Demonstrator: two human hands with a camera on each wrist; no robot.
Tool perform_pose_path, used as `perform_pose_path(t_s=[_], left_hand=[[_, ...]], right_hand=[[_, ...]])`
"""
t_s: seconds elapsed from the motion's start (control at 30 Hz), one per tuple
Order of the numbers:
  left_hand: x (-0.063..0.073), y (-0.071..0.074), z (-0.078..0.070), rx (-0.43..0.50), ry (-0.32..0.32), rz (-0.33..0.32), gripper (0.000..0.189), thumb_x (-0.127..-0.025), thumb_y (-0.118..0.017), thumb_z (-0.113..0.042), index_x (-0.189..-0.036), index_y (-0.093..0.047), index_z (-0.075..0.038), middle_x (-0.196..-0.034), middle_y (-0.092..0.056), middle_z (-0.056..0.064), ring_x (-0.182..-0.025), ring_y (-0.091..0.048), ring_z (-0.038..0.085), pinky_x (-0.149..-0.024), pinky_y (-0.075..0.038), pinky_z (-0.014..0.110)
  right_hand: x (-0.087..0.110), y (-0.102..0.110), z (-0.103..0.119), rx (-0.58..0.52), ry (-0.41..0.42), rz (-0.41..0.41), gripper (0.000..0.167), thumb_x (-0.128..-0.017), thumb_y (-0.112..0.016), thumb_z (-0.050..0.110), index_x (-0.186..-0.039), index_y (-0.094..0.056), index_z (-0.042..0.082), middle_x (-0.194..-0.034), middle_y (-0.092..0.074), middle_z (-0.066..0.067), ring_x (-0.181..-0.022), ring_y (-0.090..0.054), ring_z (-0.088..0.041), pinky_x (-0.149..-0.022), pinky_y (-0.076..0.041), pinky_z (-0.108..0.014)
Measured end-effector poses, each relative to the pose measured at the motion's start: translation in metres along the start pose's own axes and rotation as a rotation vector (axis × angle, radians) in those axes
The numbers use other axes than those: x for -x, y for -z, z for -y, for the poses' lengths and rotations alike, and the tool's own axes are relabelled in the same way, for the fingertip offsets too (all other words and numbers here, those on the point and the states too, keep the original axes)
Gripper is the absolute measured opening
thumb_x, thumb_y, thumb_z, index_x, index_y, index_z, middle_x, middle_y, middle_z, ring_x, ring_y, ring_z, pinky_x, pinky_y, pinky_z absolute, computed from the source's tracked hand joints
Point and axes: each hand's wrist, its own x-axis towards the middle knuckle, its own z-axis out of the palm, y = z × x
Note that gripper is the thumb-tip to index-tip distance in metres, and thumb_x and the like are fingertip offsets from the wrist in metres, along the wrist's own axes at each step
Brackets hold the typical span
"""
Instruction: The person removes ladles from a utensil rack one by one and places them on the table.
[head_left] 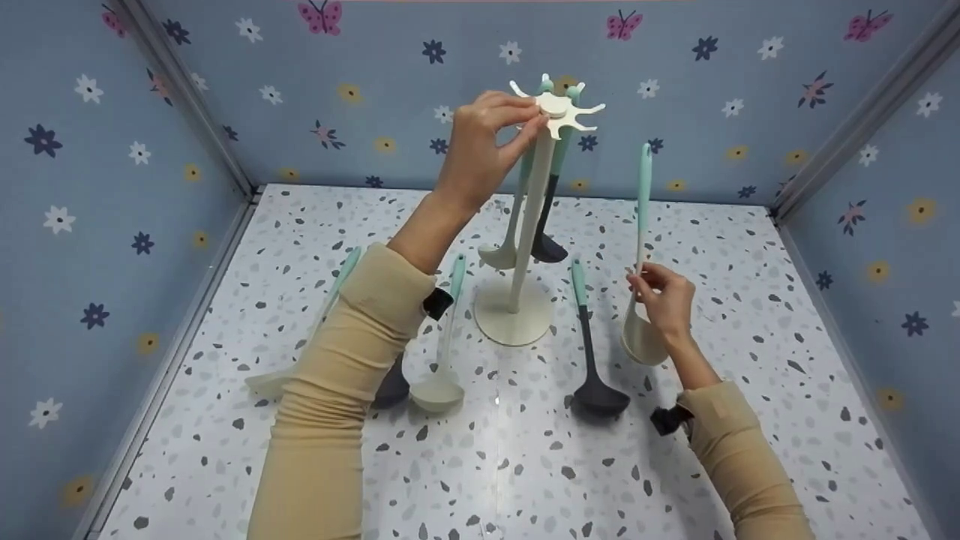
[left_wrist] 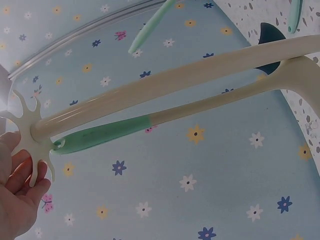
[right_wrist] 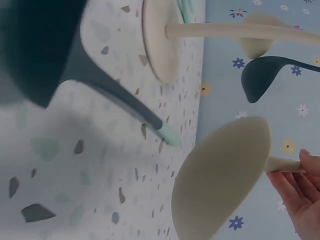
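Note:
In the head view my left hand (head_left: 487, 142) pinches the hooked top (head_left: 555, 106) of a cream utensil stand (head_left: 529, 225), thumb and fingertips at its hub. The left wrist view shows the fingers curled at the stand's hook arms (left_wrist: 31, 120). A cream ladle (head_left: 501, 255) and a dark ladle (head_left: 549, 249), both mint-handled, hang from it. Off to the right, my right hand (head_left: 669, 300) pinches the stem of another cream ladle (head_left: 643, 337), held upright with its mint handle pointing up. Its bowl (right_wrist: 222, 177) looms large in the right wrist view.
Right of the stand's round base (head_left: 514, 330) lies a dark ladle (head_left: 598, 394). To the left lie a cream ladle (head_left: 437, 390), a dark utensil head (head_left: 393, 386) partly behind the sleeve, and a cream utensil (head_left: 271, 382) partly hidden by the left arm. Patterned walls (head_left: 360, 112) enclose the speckled table (head_left: 487, 465).

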Motion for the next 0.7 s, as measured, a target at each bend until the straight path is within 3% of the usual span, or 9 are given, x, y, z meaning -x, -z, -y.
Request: perform_pose_path(t_s=[0.2,0.33,0.7], left_hand=[[0.000,0.000,0.000,0.006,0.014,0.007,0.020,-0.086,-0.058,-0.017,-0.095,-0.068,-0.001,-0.096,-0.065,0.011,-0.095,-0.055,0.017,-0.084,-0.039,0.015],[0.000,0.001,-0.001,0.005,0.011,0.004,0.020,-0.086,-0.058,-0.016,-0.094,-0.068,0.000,-0.096,-0.065,0.011,-0.095,-0.055,0.017,-0.084,-0.039,0.015],[0.001,0.001,0.000,-0.017,-0.017,0.008,0.021,-0.087,-0.057,-0.018,-0.094,-0.068,-0.001,-0.096,-0.065,0.011,-0.095,-0.055,0.017,-0.084,-0.038,0.014]], right_hand=[[0.007,0.008,-0.013,0.092,-0.104,0.062,0.019,-0.081,-0.063,0.006,-0.096,-0.063,-0.005,-0.083,-0.064,-0.017,-0.066,-0.060,-0.014,-0.055,-0.050,-0.020],[0.012,0.011,-0.019,0.151,-0.136,0.103,0.018,-0.081,-0.062,0.005,-0.095,-0.063,-0.006,-0.080,-0.064,-0.019,-0.067,-0.061,-0.022,-0.054,-0.051,-0.022],[0.024,0.019,-0.038,0.279,-0.226,0.232,0.024,-0.083,-0.061,0.005,-0.099,-0.060,-0.012,-0.083,-0.062,-0.023,-0.068,-0.061,-0.028,-0.049,-0.047,-0.016]])
